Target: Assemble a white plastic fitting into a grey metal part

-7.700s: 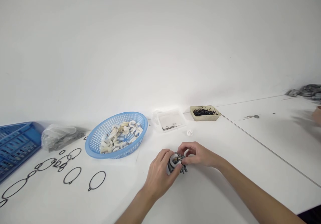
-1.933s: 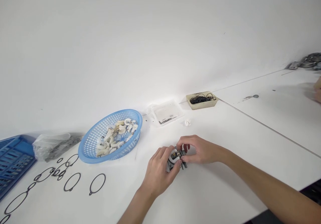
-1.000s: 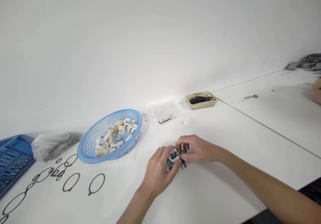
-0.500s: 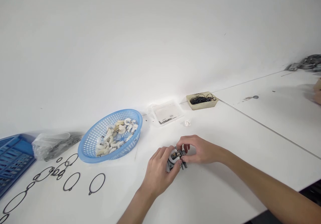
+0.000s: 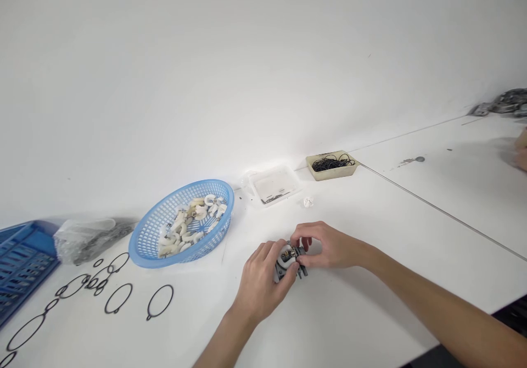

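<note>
A small grey metal part with a white round piece (image 5: 289,261) rests on the white table between both hands. My left hand (image 5: 263,285) wraps its fingers round the part's near left side. My right hand (image 5: 325,244) pinches the part's top from the right, fingers curled. A blue round basket (image 5: 154,236) of white C-shaped pieces (image 5: 191,222) stands to the left of my hands.
Black rubber rings (image 5: 117,297) lie loose at the left by a clear bag (image 5: 84,236) and a blue crate (image 5: 20,263). A clear tray (image 5: 272,185), a beige tray of black rings (image 5: 331,165) and a white crumb (image 5: 307,202) sit behind. Another person's hand (image 5: 521,151) shows at the right edge.
Both hands stay on the small part with only slight finger shifts. The view has barely drifted in the last second.
</note>
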Motion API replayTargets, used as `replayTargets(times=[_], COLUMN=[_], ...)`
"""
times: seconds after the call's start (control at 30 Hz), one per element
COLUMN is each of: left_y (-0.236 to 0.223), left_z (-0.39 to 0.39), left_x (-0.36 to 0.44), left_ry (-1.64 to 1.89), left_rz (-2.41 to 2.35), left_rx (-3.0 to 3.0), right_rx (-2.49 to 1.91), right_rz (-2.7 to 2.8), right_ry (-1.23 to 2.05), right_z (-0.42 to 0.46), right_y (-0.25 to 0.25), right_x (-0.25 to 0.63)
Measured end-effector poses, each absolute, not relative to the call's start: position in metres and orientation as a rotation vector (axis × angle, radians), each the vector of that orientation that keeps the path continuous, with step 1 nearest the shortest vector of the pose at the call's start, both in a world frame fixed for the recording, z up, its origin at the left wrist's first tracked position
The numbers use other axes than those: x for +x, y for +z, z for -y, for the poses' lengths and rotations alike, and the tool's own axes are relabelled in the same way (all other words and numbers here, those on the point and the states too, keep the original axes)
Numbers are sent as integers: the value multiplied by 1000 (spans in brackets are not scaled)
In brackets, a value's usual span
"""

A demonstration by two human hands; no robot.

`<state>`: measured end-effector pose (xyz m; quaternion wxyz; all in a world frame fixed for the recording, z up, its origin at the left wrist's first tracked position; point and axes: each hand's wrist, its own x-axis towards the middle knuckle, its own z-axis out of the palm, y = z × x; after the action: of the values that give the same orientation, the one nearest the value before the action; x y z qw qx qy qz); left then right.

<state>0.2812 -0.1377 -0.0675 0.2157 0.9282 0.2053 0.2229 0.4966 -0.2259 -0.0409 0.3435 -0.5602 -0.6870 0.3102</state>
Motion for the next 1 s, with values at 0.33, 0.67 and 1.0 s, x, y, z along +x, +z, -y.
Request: replayTargets(times=[0.33, 0.67, 1.0], left_y=[-67, -67, -65], left_z=[137, 137, 139], left_x=[280, 281, 281], left_ry=[623, 601, 582], left_rz=[-567, -573, -578], left_rx=[2581, 2567, 2573], right_rx=[-1452, -1466, -1500], right_rz=[1770, 1773, 1815], right_ry=[813, 811, 803], right_z=[225, 227, 227], right_y=[-42, -39, -37], right_x=[495, 494, 493])
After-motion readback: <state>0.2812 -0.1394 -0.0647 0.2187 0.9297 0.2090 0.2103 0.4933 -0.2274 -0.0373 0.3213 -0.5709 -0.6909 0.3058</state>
